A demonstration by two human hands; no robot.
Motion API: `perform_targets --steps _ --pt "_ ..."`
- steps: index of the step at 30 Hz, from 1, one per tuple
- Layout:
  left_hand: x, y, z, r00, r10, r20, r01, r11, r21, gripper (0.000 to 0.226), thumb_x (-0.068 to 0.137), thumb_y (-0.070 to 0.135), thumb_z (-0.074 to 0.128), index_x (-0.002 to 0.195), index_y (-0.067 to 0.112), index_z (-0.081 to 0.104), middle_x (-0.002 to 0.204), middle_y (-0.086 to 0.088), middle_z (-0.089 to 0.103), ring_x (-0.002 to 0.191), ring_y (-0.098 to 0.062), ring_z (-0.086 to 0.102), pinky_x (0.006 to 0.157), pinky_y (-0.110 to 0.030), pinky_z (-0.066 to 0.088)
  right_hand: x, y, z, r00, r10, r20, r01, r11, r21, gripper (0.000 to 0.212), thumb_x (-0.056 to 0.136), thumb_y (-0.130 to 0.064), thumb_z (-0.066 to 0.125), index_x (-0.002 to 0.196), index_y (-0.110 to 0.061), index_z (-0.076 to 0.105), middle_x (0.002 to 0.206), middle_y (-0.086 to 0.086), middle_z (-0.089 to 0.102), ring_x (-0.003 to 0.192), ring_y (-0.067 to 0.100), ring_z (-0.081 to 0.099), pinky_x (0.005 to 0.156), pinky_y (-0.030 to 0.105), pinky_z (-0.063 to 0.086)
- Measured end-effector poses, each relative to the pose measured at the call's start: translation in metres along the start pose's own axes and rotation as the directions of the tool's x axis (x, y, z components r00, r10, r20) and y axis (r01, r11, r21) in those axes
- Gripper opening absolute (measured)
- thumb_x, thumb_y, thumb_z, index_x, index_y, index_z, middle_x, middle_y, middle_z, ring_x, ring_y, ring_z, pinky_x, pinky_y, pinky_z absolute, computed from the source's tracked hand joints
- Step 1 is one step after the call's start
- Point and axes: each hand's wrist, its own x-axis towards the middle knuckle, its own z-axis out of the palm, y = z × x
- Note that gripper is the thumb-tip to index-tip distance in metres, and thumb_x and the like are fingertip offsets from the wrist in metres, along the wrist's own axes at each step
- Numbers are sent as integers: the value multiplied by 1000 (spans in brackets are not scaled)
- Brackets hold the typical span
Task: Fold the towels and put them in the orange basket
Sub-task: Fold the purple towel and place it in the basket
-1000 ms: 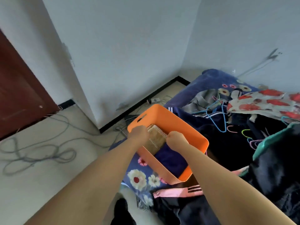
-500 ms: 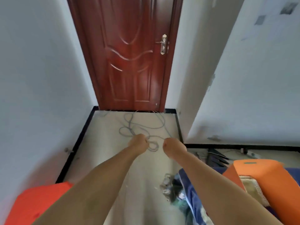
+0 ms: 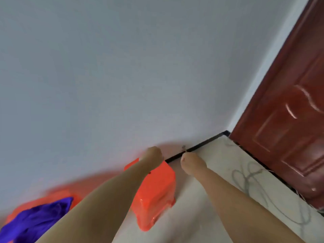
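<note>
Both my arms reach forward over the floor. My left hand (image 3: 153,155) is curled into a loose fist above a bright red-orange plastic container (image 3: 156,193) that stands against the wall. My right hand (image 3: 192,163) is also curled shut, a little to the right, with nothing visible in it. A purple cloth (image 3: 36,220) lies bunched on a red-orange surface at the bottom left. The orange basket with the folded towels is out of view.
A pale wall (image 3: 122,76) fills most of the view, with a black skirting strip (image 3: 194,149) at its foot. A dark red door (image 3: 289,120) stands shut at the right. Grey cables (image 3: 249,179) loop across the light floor near the door.
My view has swung left, away from the orange basket and past the door to the wall. Both hands left the basket empty and stay curled in front of me.
</note>
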Motion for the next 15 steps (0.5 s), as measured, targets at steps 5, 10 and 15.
perform_targets --steps 5,10,15 --pt "-61 -106 -15 957 -285 -49 276 951 -140 28 84 17 48 103 10 67 113 -10 67 106 -30 62 85 -33 50 -5 -85 58 953 -279 119 287 956 -56 31 90 -12 40 109 -7 64 118 17 65 111 31 61 89 35 48" --pt "-140 -193 -25 882 -459 -111 419 869 -262 26 84 15 49 95 4 70 104 -15 70 100 -30 64 83 -32 50 -35 -159 108 879 -422 222 457 879 -137 33 90 -11 40 113 -7 63 123 18 63 113 31 60 90 35 48" --pt "-194 -273 -43 786 -606 -127 547 776 -314 28 92 18 47 104 4 68 109 -13 69 105 -30 63 83 -30 47 -60 -230 148 807 -518 285 571 806 -153 33 90 -14 41 113 -9 64 120 16 64 111 32 60 88 34 49"
